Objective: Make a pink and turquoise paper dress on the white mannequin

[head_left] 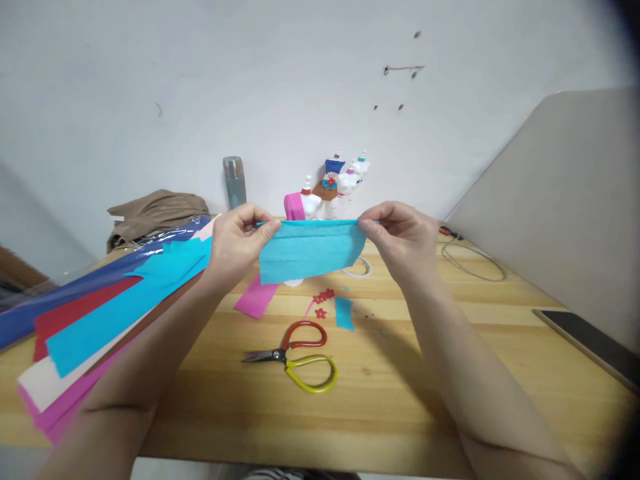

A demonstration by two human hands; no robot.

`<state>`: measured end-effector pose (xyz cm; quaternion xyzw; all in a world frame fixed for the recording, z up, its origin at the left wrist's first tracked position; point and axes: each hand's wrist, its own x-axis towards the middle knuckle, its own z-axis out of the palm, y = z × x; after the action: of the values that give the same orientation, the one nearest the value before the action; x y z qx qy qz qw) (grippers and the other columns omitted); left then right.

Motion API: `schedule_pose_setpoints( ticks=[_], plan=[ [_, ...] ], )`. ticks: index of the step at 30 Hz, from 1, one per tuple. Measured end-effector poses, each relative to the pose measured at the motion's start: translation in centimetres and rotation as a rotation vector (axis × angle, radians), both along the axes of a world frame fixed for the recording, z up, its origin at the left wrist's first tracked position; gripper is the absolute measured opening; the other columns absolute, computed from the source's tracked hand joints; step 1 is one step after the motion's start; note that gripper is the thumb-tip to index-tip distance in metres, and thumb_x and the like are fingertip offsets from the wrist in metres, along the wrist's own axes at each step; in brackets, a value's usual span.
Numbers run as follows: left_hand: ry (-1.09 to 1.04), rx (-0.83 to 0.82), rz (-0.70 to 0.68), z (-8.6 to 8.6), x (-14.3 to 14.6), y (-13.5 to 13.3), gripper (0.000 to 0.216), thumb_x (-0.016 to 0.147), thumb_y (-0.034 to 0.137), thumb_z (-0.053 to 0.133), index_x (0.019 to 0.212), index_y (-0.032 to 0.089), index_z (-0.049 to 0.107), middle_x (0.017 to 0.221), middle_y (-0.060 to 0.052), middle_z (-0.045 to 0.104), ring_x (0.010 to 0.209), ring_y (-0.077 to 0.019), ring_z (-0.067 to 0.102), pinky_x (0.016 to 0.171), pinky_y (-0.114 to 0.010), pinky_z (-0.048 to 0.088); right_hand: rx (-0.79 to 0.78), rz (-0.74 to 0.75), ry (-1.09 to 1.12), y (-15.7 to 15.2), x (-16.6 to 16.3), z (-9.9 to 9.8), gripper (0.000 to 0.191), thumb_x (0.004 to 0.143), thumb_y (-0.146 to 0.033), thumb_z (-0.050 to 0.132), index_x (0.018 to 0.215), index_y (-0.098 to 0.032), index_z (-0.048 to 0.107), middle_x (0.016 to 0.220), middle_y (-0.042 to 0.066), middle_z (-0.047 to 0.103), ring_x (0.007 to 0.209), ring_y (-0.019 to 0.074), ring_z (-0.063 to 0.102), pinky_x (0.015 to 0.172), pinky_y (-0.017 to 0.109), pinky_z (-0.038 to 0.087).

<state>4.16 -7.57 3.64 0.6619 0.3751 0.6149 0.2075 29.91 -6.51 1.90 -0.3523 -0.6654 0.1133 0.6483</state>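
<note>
I hold a turquoise piece of crepe paper (310, 250) up in front of me above the wooden table (400, 387). My left hand (237, 243) pinches its upper left corner between thumb and fingers. My right hand (400, 237) pinches its upper right corner, so the sheet hangs stretched between them. Below the paper on the table lie scissors (295, 357) with one red and one yellow handle, a small turquoise scrap (344, 313), small red paper flowers (323, 298) and a pink paper piece (255, 298).
A stack of long coloured paper sheets (100, 320) lies at the left. At the back stand a grey flask (235, 181), white bottles with paper decorations (335, 190) and brown cloth (155, 213). A tape roll (359, 269), cable (470, 263), phone (590, 340) and a grey board (565, 213) are at right.
</note>
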Motion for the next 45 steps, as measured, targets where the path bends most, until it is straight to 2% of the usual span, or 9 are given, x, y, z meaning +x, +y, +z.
schedule_pose_setpoints(
  ticks=[3,7,10,24,27,30,34,39,45],
  plan=[
    [-0.049,-0.054,-0.054,0.4,-0.2,0.0,0.019,0.069,0.03,0.079,0.064,0.017,0.065,0.058,0.002,0.059,0.053,-0.0095,0.048,0.049,-0.023,0.037,-0.033,0.007,0.04,0.5,0.3,-0.1,0.019,0.077,-0.034,0.083,0.069,-0.028,0.068,0.065,0.001,0.066,0.058,0.0186,0.058,0.051,0.035,0.046],
    [-0.168,-0.221,-0.216,0.9,-0.4,-0.3,0.02,0.064,0.027,0.084,0.064,0.018,0.066,0.057,0.002,0.06,0.052,-0.0095,0.049,0.048,-0.023,0.04,-0.084,0.066,0.073,0.7,0.3,0.1,0.024,0.073,-0.04,0.086,0.064,-0.028,0.067,0.059,0.0,0.063,0.052,0.0161,0.054,0.046,0.033,0.043],
    [-0.219,-0.277,-0.292,0.9,-0.5,-0.2,0.021,0.06,0.025,0.086,0.063,0.018,0.066,0.058,0.002,0.061,0.052,-0.0094,0.049,0.047,-0.022,0.04,-0.114,0.094,0.07,0.7,0.3,0.2,0.026,0.072,-0.042,0.086,0.063,-0.028,0.067,0.057,0.0,0.062,0.049,0.0147,0.052,0.044,0.031,0.042],
    [-0.163,-0.292,-0.244,0.0,-0.6,1.0,0.021,0.065,0.026,0.084,0.068,0.018,0.065,0.056,0.003,0.06,0.049,-0.0093,0.05,0.047,-0.023,0.042,-0.143,0.11,0.038,0.8,0.1,0.0,0.02,0.073,-0.036,0.083,0.066,-0.028,0.066,0.06,-0.001,0.061,0.052,0.0146,0.05,0.046,0.03,0.038],
    [-0.156,-0.307,-0.275,-0.3,-0.8,1.2,0.021,0.069,0.027,0.083,0.083,0.019,0.069,0.06,0.002,0.065,0.049,-0.0105,0.052,0.048,-0.024,0.044,-0.131,0.11,0.062,1.1,0.1,-0.2,0.016,0.073,-0.034,0.082,0.071,-0.029,0.068,0.065,0.0,0.065,0.055,0.0162,0.053,0.048,0.031,0.041],
    [-0.113,-0.283,-0.254,-0.3,-0.9,1.2,0.035,0.071,0.024,0.082,0.103,0.018,0.072,0.064,0.002,0.066,0.053,-0.0117,0.058,0.052,-0.025,0.048,-0.115,0.107,0.078,1.4,0.2,-0.6,0.012,0.074,-0.032,0.081,0.08,-0.029,0.072,0.067,0.0,0.067,0.057,0.017,0.056,0.049,0.032,0.043],
    [-0.076,-0.261,-0.206,-0.2,-1.0,1.2,0.048,0.071,0.021,0.081,0.117,0.013,0.072,0.068,0.0,0.067,0.06,-0.015,0.064,0.058,-0.027,0.054,-0.088,0.099,0.093,1.5,0.3,-0.9,0.02,0.073,-0.029,0.082,0.091,-0.03,0.074,0.073,0.0,0.07,0.062,0.0183,0.061,0.053,0.034,0.047],
    [-0.058,-0.232,-0.166,-0.3,-0.9,1.3,0.044,0.07,0.019,0.081,0.112,0.012,0.075,0.073,-0.002,0.071,0.064,-0.0149,0.066,0.061,-0.027,0.054,-0.057,0.094,0.119,1.4,0.2,-0.8,0.021,0.071,-0.026,0.084,0.09,-0.03,0.076,0.081,0.002,0.073,0.066,0.0196,0.064,0.055,0.035,0.05],
    [-0.055,-0.23,-0.188,-0.4,-0.8,1.2,0.023,0.07,0.026,0.082,0.089,0.013,0.079,0.078,-0.006,0.077,0.066,-0.0156,0.067,0.061,-0.027,0.054,-0.094,0.129,0.184,1.8,0.2,-1.2,0.023,0.071,-0.028,0.084,0.092,-0.032,0.077,0.077,0.001,0.072,0.066,0.02,0.064,0.053,0.035,0.05]
  ],
)
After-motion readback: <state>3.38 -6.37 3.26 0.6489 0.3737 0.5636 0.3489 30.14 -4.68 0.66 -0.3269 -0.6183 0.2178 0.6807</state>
